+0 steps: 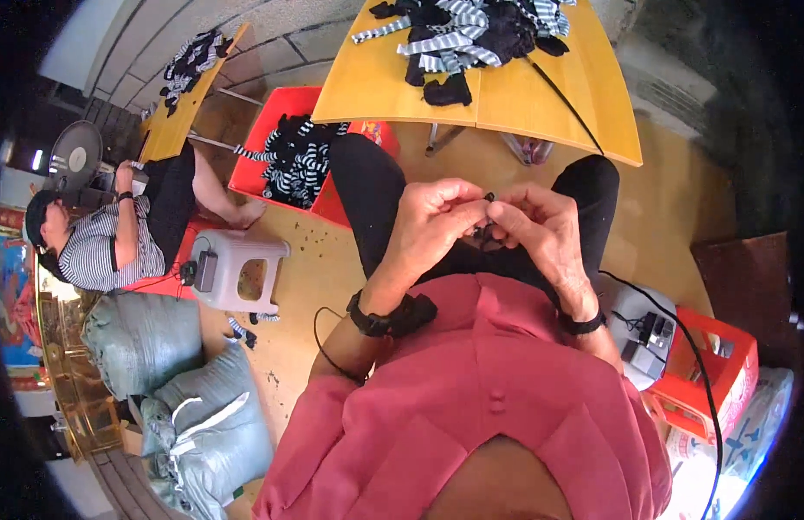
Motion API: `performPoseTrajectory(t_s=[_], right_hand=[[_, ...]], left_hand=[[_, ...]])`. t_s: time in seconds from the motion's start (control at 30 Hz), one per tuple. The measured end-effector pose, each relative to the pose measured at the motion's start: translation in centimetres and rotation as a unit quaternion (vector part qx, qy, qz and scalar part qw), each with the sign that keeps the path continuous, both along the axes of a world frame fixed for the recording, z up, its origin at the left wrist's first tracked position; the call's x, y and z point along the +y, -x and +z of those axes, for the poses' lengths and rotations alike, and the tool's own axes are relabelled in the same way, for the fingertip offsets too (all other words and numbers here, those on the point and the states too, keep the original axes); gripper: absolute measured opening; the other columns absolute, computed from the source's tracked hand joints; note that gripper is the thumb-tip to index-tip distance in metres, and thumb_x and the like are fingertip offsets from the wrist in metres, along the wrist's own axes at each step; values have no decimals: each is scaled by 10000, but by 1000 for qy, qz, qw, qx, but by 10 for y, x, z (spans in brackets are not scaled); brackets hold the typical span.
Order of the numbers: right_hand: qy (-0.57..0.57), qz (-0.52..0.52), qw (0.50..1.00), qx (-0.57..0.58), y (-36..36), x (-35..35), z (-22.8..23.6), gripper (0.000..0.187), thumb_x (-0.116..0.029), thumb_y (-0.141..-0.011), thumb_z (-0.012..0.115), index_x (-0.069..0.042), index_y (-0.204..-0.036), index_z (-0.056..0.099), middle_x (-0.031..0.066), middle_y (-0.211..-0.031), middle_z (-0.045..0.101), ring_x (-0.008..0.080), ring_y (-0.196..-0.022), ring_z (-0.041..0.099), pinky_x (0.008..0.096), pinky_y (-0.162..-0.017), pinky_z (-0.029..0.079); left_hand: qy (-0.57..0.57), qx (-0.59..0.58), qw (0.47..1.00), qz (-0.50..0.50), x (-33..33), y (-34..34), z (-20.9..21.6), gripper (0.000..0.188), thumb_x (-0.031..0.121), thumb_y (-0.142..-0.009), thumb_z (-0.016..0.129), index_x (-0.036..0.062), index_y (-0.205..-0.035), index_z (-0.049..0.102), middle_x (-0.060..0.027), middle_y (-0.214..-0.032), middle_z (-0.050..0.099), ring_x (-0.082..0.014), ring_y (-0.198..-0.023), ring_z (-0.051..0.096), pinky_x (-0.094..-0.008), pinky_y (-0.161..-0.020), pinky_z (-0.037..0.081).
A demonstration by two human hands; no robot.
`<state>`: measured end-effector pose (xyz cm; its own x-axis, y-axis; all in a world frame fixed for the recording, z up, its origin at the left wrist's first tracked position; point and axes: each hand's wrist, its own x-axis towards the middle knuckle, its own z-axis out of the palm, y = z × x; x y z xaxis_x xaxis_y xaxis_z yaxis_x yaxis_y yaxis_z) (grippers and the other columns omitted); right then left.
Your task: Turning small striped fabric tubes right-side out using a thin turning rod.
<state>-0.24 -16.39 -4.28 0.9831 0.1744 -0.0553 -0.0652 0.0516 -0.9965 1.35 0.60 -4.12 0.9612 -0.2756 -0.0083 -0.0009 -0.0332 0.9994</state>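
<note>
Pinching sm. dark pc. [483, 232] betw. fingers of L hand [430, 221] & R hand [545, 227], above dark trousers [363, 173]; can't tell exact shape, mostly covered by fingers. Wearing blk bands [584, 325] on both wrists, just behind fingers. Facing yellow tabletop [376, 95] ahead of fingers, w/ heap of blk & gray-striped knit pcs. [484, 39] on it. Ahead-left of fingers, on floor [320, 269], can spot red bin [244, 179] full of similar pcs. [302, 160] Farther left, can see seated coworker [107, 247] in striped top at 2nd tabletop [164, 134], w/ gray stool [224, 290] nearer fingers. Behind & left of fingers, can make out 2 stuffed sacks [151, 342]; behind & right, red plastic stool [738, 373].
</note>
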Motion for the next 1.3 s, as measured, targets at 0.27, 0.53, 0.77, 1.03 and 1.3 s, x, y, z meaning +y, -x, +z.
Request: performPoseTrajectory(t_s=[0.27, 0.53, 0.77, 1.03, 1.3], right_hand=[[12, 53, 998, 14, -4, -9, -4, 166, -154, -854, 582, 0, -843, 644, 32, -675, 626, 63, -539, 542, 196, -482, 434], [133, -1, 989, -66, 1, 0, -17, 138, -98, -826, 560, 12, -853, 639, 9, -608, 570, 63, -530, 500, 232, -473, 404], [21, -28, 999, -34, 7, 10, -21, 101, -66, -827, 571, 1, -860, 639, -16, -649, 570, 41, -549, 472, 193, -485, 376], [-112, -44, 993, 13, 7, 12, -23, 83, -57, -825, 548, 10, -820, 599, -21, -602, 506, 34, -491, 387, 180, -480, 388], [-82, 6, 997, 12, 6, 7, -35, 78, -84, -837, 546, -32, -802, 593, -57, -672, 531, 17, -579, 427, 177, -508, 334]], left_hand=[[-12, 15, 997, -76, 2, -3, -1, 117, 92, -827, 606, -18, -861, 623, -29, -704, 609, -65, -604, 534, -195, -555, 435], [8, 41, 999, -11, -1, -2, -9, 107, 90, -800, 637, -13, -810, 610, -18, -688, 601, -59, -608, 539, -199, -543, 444], [20, 35, 999, -15, 5, -2, -10, 150, 88, -750, 704, -5, -754, 587, -6, -668, 593, -39, -584, 534, -185, -509, 429], [-37, -71, 993, 82, -2, 1, -26, 55, -17, -746, 607, 12, -748, 561, 2, -661, 572, -23, -565, 501, -180, -489, 396], [247, 104, 962, 56, 4, 0, -11, 191, -68, -727, 613, 41, -856, 523, -53, -735, 604, -74, -513, 499, -203, -450, 394]])
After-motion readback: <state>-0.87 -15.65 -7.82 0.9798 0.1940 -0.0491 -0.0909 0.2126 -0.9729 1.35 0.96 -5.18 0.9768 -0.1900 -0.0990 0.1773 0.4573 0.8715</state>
